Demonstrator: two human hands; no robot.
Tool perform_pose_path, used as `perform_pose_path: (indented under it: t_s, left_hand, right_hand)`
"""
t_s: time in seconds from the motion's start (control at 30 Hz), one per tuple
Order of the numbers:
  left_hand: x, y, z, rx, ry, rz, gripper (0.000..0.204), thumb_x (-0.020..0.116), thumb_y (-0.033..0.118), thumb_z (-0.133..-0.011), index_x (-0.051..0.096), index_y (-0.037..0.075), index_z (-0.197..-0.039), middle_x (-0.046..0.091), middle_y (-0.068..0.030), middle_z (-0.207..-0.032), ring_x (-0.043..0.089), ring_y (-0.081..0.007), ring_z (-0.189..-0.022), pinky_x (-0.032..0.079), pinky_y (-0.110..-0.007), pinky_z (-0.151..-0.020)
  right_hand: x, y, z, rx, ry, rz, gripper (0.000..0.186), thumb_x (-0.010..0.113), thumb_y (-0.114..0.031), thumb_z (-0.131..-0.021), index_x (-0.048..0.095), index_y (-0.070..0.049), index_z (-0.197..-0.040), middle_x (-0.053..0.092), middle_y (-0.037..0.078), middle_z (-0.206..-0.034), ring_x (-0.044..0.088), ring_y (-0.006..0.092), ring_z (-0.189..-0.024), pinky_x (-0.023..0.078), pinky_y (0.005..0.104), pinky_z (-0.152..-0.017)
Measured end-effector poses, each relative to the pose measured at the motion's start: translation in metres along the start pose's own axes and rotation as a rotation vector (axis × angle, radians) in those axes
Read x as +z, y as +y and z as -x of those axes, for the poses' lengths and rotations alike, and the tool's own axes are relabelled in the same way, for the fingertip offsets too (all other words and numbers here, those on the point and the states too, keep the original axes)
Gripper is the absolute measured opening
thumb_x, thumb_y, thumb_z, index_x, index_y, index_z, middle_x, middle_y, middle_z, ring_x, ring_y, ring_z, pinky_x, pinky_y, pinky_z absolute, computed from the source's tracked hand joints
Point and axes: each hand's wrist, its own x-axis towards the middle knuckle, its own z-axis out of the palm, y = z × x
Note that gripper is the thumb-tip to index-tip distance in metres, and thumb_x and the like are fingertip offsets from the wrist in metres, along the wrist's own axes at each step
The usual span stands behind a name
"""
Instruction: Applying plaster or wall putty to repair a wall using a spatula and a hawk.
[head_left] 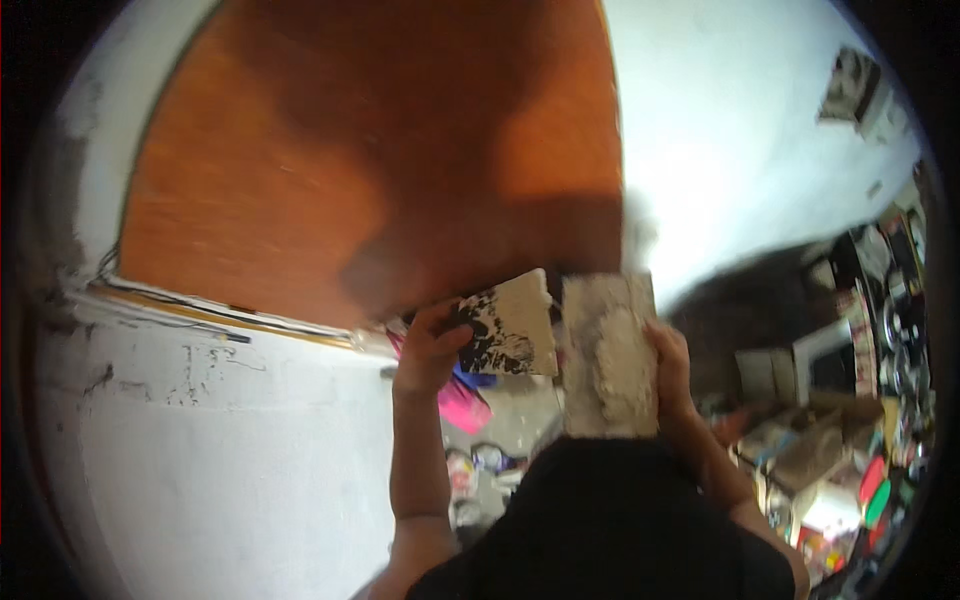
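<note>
My left hand [430,350] grips the near left edge of a flat dark plate [510,328], thumb on its face. Pale, plaster-like paste covers most of the plate, leaving black patches near the thumb. My right hand [672,368] is closed on the right edge of a rectangular board [585,400], which is held lengthwise in front of my body. A thick mound of the same pale paste [618,360] lies on it. The plate and the board are side by side with a narrow gap between them.
An orange-brown panel [260,180] stands ahead, with my shadow on it. White walls [720,120] flank it on the right and left. Cables run along the ledge [300,330] at left. Cluttered boxes [820,450] fill the lower right. A pink item [463,405] lies below my left hand.
</note>
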Motion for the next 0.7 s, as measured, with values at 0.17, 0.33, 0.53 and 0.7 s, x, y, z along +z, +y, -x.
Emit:
perform_pose_path:
  t_s: [0.17,0.33,0.53,0.7]
  left_hand:
    - [0.007,0.127,-0.012,0.565,0.281,0.131,0.042,0.059,0.005,-0.089,0.052,-0.006,-0.129,0.061,-0.0143,-0.126,0.061,-0.0241,-0.112,0.049,-0.036,-0.098]
    - [0.012,0.283,-0.004,1.16,0.732,-0.278,0.023,0.063,0.012,-0.093,0.065,-0.005,-0.11,0.07,-0.0087,-0.101,0.066,-0.0169,-0.089,0.053,-0.029,-0.078]
    - [0.032,0.392,-0.033,1.483,1.317,-1.204,0.022,0.065,0.016,-0.091,0.069,-0.003,-0.102,0.072,-0.0109,-0.089,0.068,-0.0233,-0.082,0.053,-0.032,-0.073]
    - [0.019,0.352,-0.081,1.204,1.3,-2.241,0.051,0.069,0.009,-0.075,0.061,0.007,-0.126,0.066,-0.0093,-0.118,0.065,-0.0272,-0.094,0.055,-0.038,-0.079]
  right_hand:
    - [0.003,0.003,-0.007,-0.018,-0.075,0.007,0.035,0.054,-0.028,-0.092,0.063,0.004,-0.101,0.066,0.013,-0.092,0.063,0.0212,-0.08,0.051,0.0352,-0.075]
    - [0.0,0.012,-0.016,-0.038,-0.05,0.05,0.038,0.05,-0.028,-0.091,0.063,0.008,-0.097,0.066,0.012,-0.088,0.063,0.0209,-0.077,0.051,0.0323,-0.069]
    - [-0.008,0.014,-0.02,-0.112,-0.089,0.041,0.035,0.051,-0.025,-0.09,0.065,0.007,-0.092,0.066,0.011,-0.084,0.062,0.019,-0.072,0.05,0.032,-0.066]
    - [-0.021,0.025,-0.031,-0.075,-0.111,0.026,0.036,0.05,-0.027,-0.093,0.065,0.006,-0.098,0.066,0.011,-0.09,0.061,0.0209,-0.079,0.049,0.0342,-0.073]
